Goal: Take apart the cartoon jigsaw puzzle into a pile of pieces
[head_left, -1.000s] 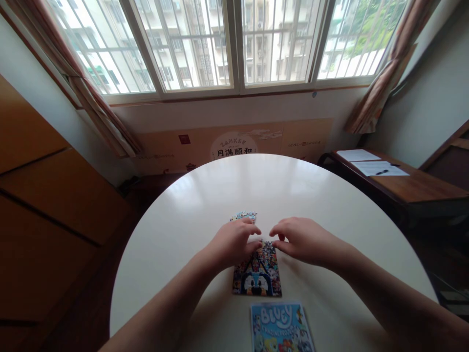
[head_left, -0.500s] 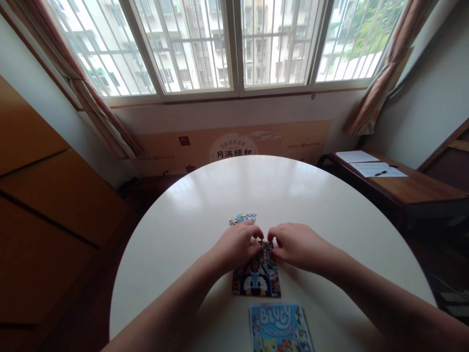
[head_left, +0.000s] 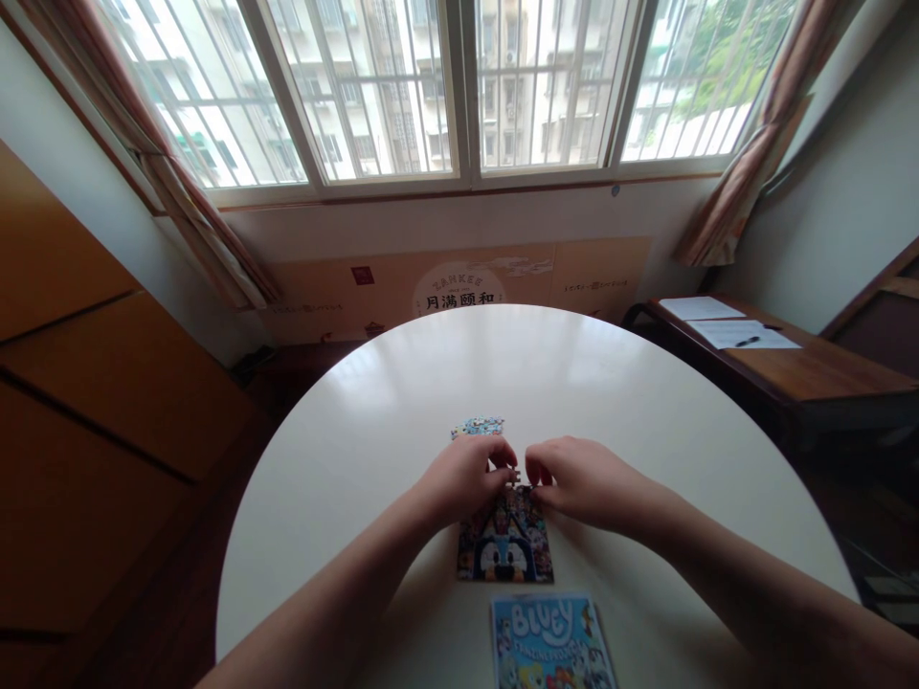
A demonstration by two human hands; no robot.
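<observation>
A partly assembled jigsaw puzzle [head_left: 505, 555], with a blue cartoon dog's face among many small figures, lies flat on the white round table [head_left: 345, 450]. My left hand [head_left: 474, 474] pinches a small jigsaw piece [head_left: 515, 476] between thumb and forefinger, just above the puzzle's far edge. Opposite it, my right hand [head_left: 574, 474] is closed, thumb and forefinger brought together at the puzzle's far right corner; what lies between them is hidden. Just beyond my left hand rests a pile of loose jigsaw pieces [head_left: 478, 427].
Nearer to me lies a blue "Bluey" picture sheet or box [head_left: 551, 646], cut off by the frame's lower edge. A wooden desk [head_left: 818, 368] with papers [head_left: 743, 333] and a pen stands at the right. Barred windows and a printed cardboard panel [head_left: 459, 282] are behind the table.
The piece in my left fingers has turned and shifted slightly to the right. My right fingers have closed a little more. The puzzle stays nearly in place.
</observation>
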